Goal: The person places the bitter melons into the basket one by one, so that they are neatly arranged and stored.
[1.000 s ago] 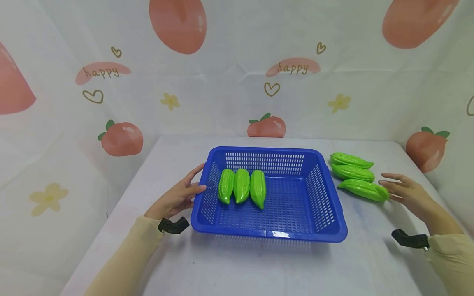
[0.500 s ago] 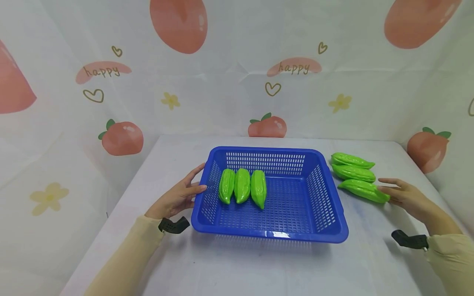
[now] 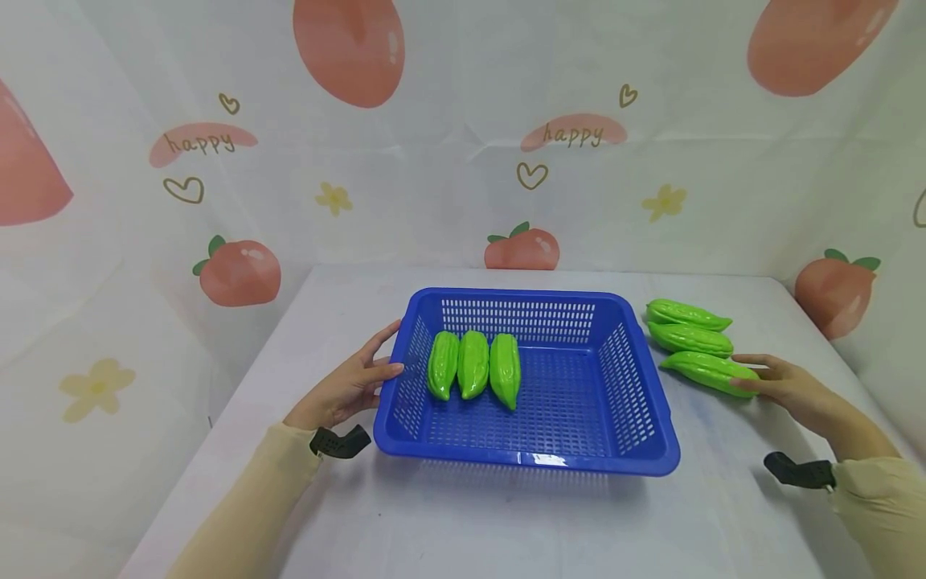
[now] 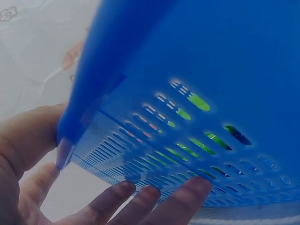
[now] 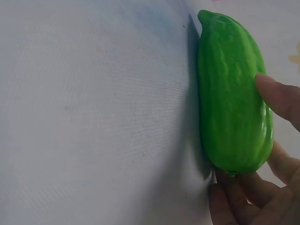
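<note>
A blue plastic basket [image 3: 564, 402] stands mid-table with three green bitter melons [image 3: 473, 364] side by side in its left half. At its left side my left hand [image 3: 343, 390] grips the rim; in the left wrist view several fingertips [image 4: 197, 187] lie against the slotted wall. My right hand [image 3: 799, 394] holds the blunt end of the nearest bitter melon [image 3: 698, 370] right of the basket. Seen from the right wrist, the thumb [image 5: 276, 96] presses on this bitter melon [image 5: 232, 103] and the other fingers are around its blunt end, partly hidden.
Behind the held one lie two more bitter melons, the middle one [image 3: 690, 339] and the far one [image 3: 687, 314], close to the basket's right rim. A white cloth [image 3: 448, 531] covers the table. A fruit-printed curtain [image 3: 434, 177] hangs behind and along the sides.
My right hand has moved left onto the nearest bitter melon and taken hold of its blunt end. The left hand and the basket stay put.
</note>
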{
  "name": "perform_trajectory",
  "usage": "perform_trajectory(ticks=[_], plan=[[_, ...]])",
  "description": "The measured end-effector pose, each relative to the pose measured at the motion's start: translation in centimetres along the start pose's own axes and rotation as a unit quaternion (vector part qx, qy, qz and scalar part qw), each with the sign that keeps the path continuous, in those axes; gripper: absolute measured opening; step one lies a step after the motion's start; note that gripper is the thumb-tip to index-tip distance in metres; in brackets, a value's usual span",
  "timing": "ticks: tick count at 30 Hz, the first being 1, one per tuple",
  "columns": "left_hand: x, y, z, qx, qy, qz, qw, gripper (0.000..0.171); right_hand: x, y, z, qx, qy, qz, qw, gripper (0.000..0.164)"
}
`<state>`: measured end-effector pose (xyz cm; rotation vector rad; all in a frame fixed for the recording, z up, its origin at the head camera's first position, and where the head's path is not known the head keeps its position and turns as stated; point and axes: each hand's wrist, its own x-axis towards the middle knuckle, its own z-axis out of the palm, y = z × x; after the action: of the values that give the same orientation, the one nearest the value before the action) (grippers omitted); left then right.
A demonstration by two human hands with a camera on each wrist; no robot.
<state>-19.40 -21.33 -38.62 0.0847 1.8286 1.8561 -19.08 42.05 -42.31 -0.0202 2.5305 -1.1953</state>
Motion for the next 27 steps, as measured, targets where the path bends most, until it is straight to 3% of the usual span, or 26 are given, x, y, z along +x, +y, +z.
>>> perform_trajectory(ticks=[7,16,27], plan=[[-0.07,0.04,0.02,-0.002,-0.002,0.001,1.0,0.078,-0.24,-0.23,0.12,0.008,-0.011,0.01,1.0,0.058],[0.13,-0.17,-0.13,-0.002,-0.001,0.002,1.0,0.078,-0.26,-0.07,0.38,0.032,-0.006,-0.012,0.999,0.047],[0.1,-0.15,-0.11,-0.002,0.002,0.001,1.0,0.079,-0.22,-0.34,0.36,0.027,-0.019,0.006,0.999,0.074]])
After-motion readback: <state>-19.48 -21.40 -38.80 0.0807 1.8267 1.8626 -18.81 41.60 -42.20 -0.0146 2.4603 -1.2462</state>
